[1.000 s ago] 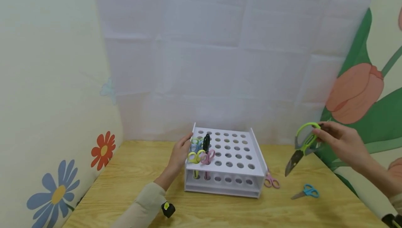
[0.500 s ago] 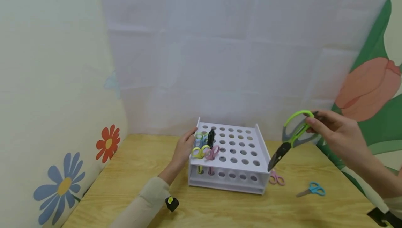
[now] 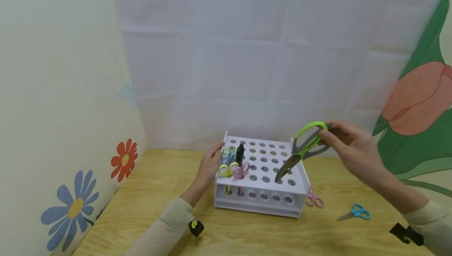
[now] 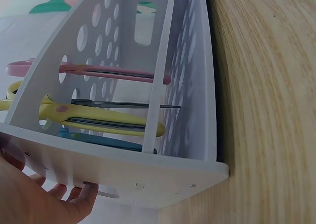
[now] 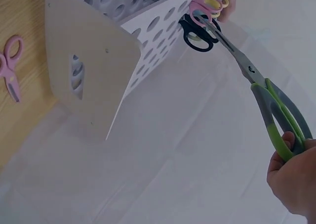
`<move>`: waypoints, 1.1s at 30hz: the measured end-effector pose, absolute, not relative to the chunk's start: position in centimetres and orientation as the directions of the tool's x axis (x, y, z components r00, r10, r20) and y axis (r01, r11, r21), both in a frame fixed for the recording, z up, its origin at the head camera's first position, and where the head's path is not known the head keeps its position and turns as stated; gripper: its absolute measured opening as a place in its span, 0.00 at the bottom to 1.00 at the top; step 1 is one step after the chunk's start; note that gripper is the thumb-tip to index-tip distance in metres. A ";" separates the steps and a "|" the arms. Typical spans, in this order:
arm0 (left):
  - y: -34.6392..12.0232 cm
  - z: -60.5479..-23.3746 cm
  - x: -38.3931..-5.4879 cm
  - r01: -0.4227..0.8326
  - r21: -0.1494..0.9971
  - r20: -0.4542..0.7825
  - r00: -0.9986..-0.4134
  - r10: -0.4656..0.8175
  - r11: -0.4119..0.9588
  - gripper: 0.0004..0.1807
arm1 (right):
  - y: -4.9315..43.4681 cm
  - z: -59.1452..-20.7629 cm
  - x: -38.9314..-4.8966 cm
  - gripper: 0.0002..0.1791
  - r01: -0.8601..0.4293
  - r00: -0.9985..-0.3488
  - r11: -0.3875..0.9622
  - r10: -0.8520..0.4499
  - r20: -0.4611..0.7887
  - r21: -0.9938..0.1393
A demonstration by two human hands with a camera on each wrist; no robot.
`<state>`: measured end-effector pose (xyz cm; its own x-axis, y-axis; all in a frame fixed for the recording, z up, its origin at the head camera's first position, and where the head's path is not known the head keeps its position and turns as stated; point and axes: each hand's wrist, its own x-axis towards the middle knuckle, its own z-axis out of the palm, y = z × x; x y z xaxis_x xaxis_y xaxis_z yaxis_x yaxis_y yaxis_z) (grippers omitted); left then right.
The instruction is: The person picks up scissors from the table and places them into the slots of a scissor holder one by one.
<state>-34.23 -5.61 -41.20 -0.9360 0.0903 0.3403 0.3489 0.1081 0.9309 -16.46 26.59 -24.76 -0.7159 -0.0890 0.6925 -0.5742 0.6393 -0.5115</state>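
My right hand holds large green-and-grey scissors by the handle loops, blades slanting down and left. Their tip appears over a front-row hole of the white holed rack; whether it touches, I cannot tell. My left hand grips the rack's left side panel, fingers bent against it in the left wrist view, thumb partly hidden. Standing in the rack's left holes are yellow scissors, pink scissors, black-handled scissors and blue scissors. Their blades hang through the upper plate.
Right of the rack, pink scissors lie on the wooden table, partly hidden behind it. Small blue-handled scissors lie farther right. A white cloth hangs behind the table.
My right hand has carried the green-and-grey scissors leftward, from beyond the rack's right side to over its front right holes. The left hand stays on the rack; the head view has shifted slightly.
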 end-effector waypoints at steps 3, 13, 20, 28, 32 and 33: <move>-5.6 -41.1 -34.2 0.339 0.935 0.331 -0.940 0.090 0.105 0.24 | 25.9 -25.4 -17.1 0.10 -0.579 -0.720 0.625 -0.090 0.688 -0.524; -5.1 -40.6 -34.4 0.332 0.937 0.322 -0.942 0.095 0.113 0.24 | 24.1 -27.3 -18.6 0.11 -0.600 -0.718 0.567 -0.070 0.692 -0.565; -5.0 -41.0 -34.1 0.329 0.934 0.317 -0.943 0.101 0.138 0.24 | 23.3 -28.2 -19.3 0.13 -0.580 -0.754 0.586 -0.123 0.646 -0.566; -5.3 -41.0 -33.9 0.306 0.944 0.295 -0.950 0.100 0.122 0.24 | 22.3 -28.9 -21.2 0.13 -0.569 -0.781 0.589 -0.169 0.601 -0.573; -5.7 -41.0 -33.9 0.319 0.939 0.310 -0.947 0.089 0.128 0.24 | 21.4 -29.4 -22.1 0.12 -0.573 -0.776 0.620 -0.202 0.597 -0.536; -5.7 -41.0 -33.9 0.321 0.939 0.311 -0.946 0.086 0.128 0.24 | 21.2 -29.5 -22.3 0.12 -0.577 -0.771 0.634 -0.214 0.600 -0.515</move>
